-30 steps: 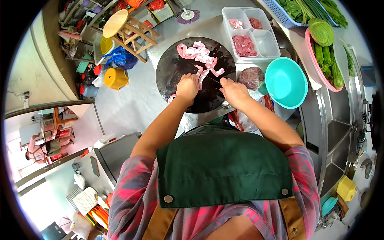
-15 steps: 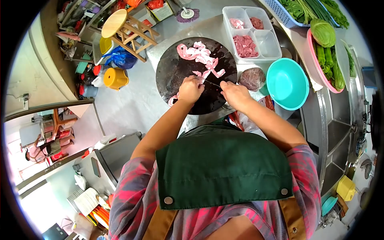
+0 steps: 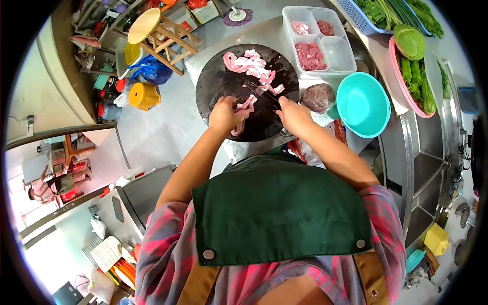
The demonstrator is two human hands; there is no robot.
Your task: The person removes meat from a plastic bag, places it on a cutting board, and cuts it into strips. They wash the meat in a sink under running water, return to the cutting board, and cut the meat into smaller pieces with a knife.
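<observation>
A round dark chopping board [image 3: 218,84] lies on the steel counter in front of me. Pink strips of raw meat [image 3: 249,65] are heaped on its far side. My left hand [image 3: 223,116] is at the board's near left and grips a long pink strip of meat [image 3: 243,111]. My right hand [image 3: 293,116] is closed on the handle of a knife [image 3: 260,90], whose dark blade points up and left across the board, near the meat pile.
A divided clear container [image 3: 335,56] with cut meat stands behind the board. A lump of dark meat in a bag [image 3: 317,96], a turquoise bowl [image 3: 363,104], a pink tray of greens [image 3: 414,66] and a sink [image 3: 427,168] are at right. Stool [image 3: 155,30] and clutter stand at left.
My left hand has drawn back towards the board's near left edge with a meat strip in it. The knife blade has swung from lying across the meat to pointing up-left.
</observation>
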